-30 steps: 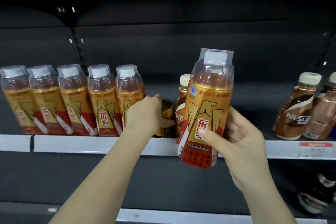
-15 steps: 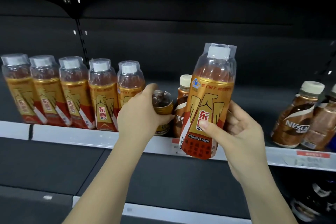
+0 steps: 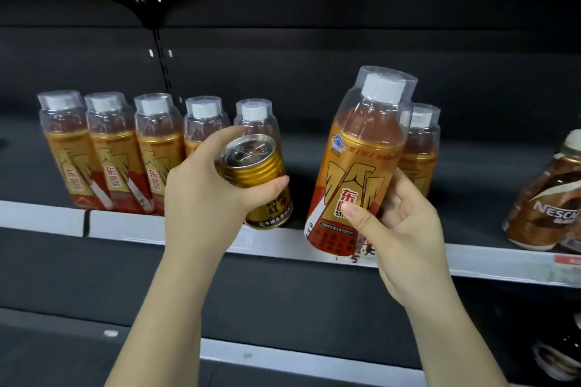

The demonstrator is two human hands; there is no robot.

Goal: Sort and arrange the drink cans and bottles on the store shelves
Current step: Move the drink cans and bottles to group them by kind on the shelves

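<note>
Above the shelf edge (image 3: 132,225) I see left hand (image 3: 201,198) gripping gold can (image 3: 257,179), right hand (image 3: 405,229) gripping orange bottle (image 3: 355,160).

the left hand (image 3: 204,195) has lifted the gold can (image 3: 256,181) off the shelf and tilted it forward.

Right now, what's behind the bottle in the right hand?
Behind the held bottle, gripped by the right hand, one more orange bottle of the same kind stands on the shelf. Only its cap and right side show; the rest is covered.
</note>
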